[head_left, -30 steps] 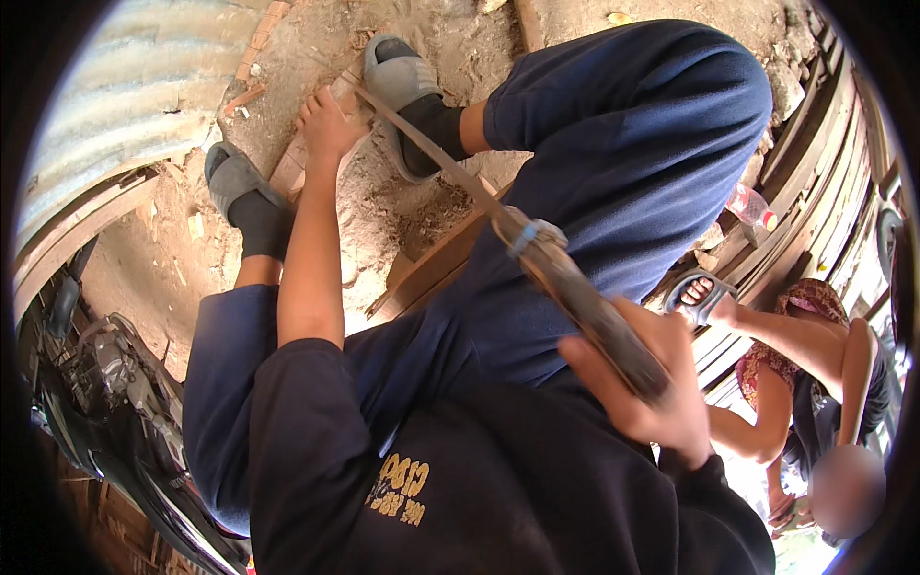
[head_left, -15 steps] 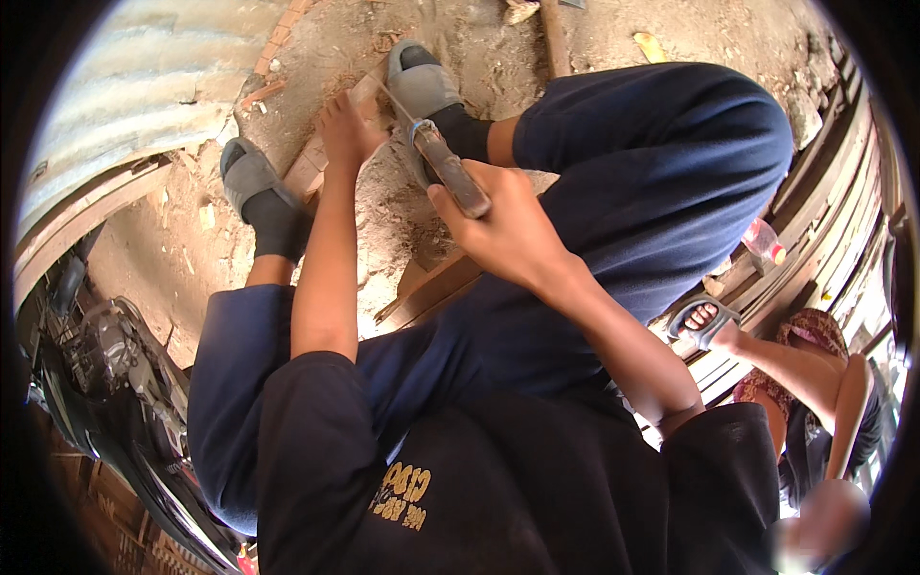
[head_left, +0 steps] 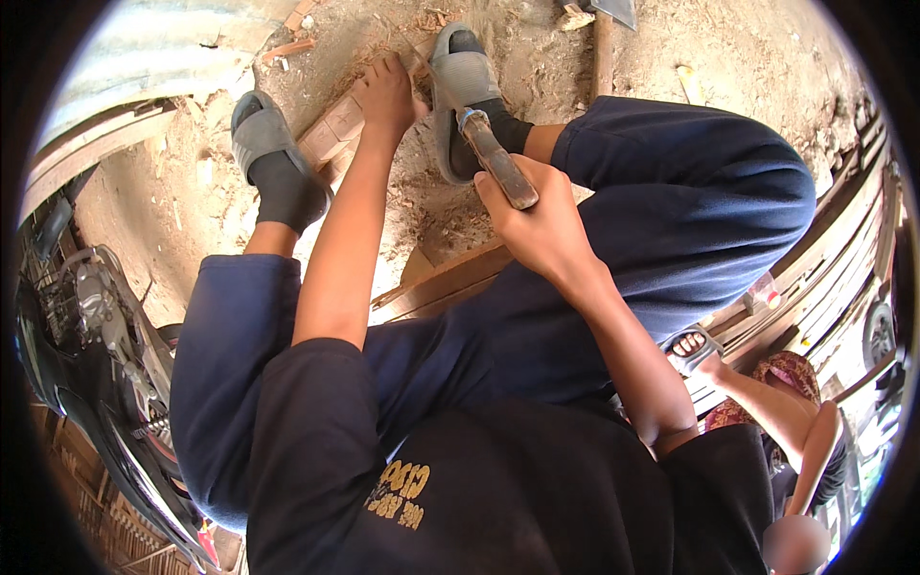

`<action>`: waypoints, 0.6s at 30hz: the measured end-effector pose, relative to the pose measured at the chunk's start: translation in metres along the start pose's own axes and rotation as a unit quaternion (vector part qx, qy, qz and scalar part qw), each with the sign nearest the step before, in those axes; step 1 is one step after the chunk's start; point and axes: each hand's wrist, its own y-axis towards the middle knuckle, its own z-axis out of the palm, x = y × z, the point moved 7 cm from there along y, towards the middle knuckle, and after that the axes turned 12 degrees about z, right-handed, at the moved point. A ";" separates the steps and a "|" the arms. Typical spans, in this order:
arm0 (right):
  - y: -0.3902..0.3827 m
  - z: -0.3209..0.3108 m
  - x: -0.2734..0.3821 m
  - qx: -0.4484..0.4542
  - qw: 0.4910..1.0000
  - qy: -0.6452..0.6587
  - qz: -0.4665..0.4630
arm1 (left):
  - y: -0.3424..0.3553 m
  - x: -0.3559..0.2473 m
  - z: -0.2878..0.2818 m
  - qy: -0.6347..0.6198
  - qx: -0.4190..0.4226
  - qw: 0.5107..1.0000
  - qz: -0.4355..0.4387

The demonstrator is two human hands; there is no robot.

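Observation:
My left hand [head_left: 385, 101] is closed on the upper part of a narrow wooden board [head_left: 326, 136] lying on the dirt ground between my two sandaled feet. My right hand [head_left: 537, 216] grips the handle of a long blade tool [head_left: 496, 151], worn, with a blue band near its front. The thin blade is seen nearly end-on, pointing at the board's far end beside my left hand. Its tip is hard to make out beside my right sandal [head_left: 465, 72].
A motorcycle [head_left: 96, 355] stands at the left below a corrugated metal sheet [head_left: 144, 53]. Wooden planks [head_left: 834, 259] and a plastic bottle [head_left: 765, 292] lie at the right. Another person [head_left: 767, 412] sits at lower right. A timber [head_left: 603, 53] lies at the top.
My right hand and the tool have moved forward, up and left in the picture, so the blade now appears shorter. My left hand appears higher and further right, as the whole view has shifted.

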 end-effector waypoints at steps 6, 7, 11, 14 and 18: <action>0.021 0.015 0.011 -0.041 0.995 -0.066 -0.057 | 0.004 0.006 0.015 -0.013 -0.003 1.000 -0.008; 0.022 0.016 0.007 -0.044 0.995 -0.065 -0.061 | 0.006 0.003 0.015 -0.013 0.005 1.000 -0.016; -0.017 -0.003 -0.002 -0.030 0.999 -0.023 -0.024 | 0.010 -0.002 0.011 -0.017 0.050 0.998 -0.036; -0.043 -0.008 -0.021 -0.041 0.999 -0.029 0.011 | 0.010 -0.002 0.009 -0.016 0.038 0.998 -0.047; -0.046 -0.001 0.015 -0.026 0.997 -0.067 -0.024 | 0.011 0.011 0.016 0.014 -0.008 0.999 -0.039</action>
